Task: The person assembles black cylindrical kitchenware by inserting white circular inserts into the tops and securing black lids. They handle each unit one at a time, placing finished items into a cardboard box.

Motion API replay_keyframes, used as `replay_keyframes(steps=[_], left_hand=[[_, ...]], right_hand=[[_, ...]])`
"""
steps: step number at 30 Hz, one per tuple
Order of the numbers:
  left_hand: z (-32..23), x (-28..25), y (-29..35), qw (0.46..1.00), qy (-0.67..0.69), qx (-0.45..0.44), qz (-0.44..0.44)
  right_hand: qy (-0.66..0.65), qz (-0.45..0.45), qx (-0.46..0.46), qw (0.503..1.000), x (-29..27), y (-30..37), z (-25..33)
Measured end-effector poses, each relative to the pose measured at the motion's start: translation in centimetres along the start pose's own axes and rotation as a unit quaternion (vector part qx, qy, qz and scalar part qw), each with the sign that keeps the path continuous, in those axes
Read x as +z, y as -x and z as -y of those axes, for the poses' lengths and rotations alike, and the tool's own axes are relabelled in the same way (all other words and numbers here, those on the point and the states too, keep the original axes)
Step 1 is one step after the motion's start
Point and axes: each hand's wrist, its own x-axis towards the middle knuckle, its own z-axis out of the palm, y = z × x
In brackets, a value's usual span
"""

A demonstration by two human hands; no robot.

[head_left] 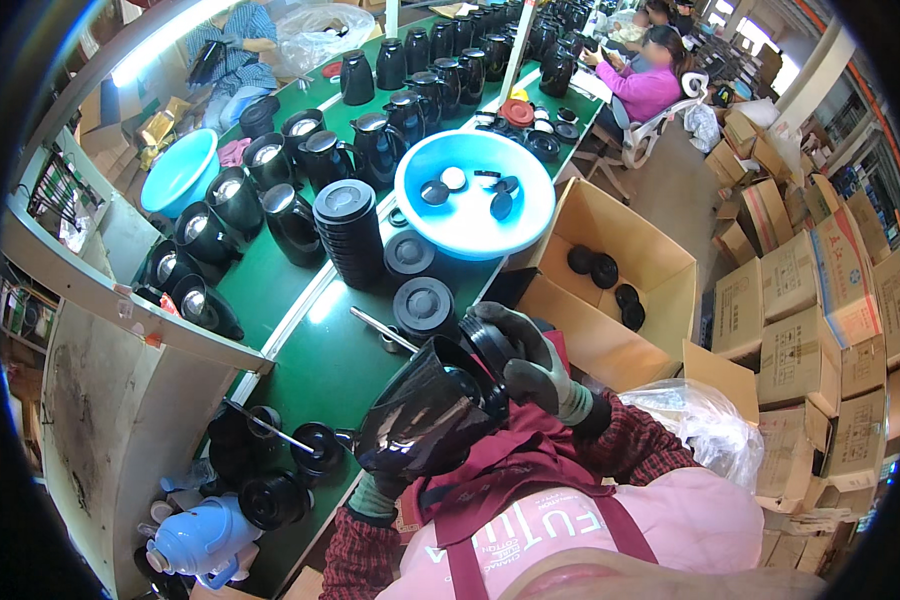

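A glossy black jug (415, 420) lies tilted in front of me, its wide mouth facing up and to the right. My left hand (378, 492), gloved, grips it from below; the jug hides most of those fingers. At its upper right side, my gloved right hand (532, 355) has its fingers wrapped round a black round lid (490, 350), close against the jug. Whether the lid touches the rim, I cannot tell. Just beyond, on the green table (315, 375), lie black round lids (423, 305) beside a tall stack of similar lids (350, 230).
A blue basin (475, 235) with small black and white parts stands beyond the lids. Several black jugs (290, 220) line the table. An open carton (620, 270) holding black parts is at right, near stacked boxes (795, 320). A co-worker (645, 85) sits farther off.
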Motion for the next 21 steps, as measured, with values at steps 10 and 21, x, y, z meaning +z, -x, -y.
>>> replay_keyframes(steps=[10, 21], left_hand=[[0.7, -0.8, 0.3, 0.998, 0.028, -0.048, -0.013], [1.4, -0.7, 1.8, 0.995, 0.040, -0.085, -0.024]], right_hand=[[0.278, 0.062, -0.115, 0.952, -0.3, 1.0, -2.1], [0.187, 0.066, -0.072, 0.977, -1.6, 1.9, -3.4]])
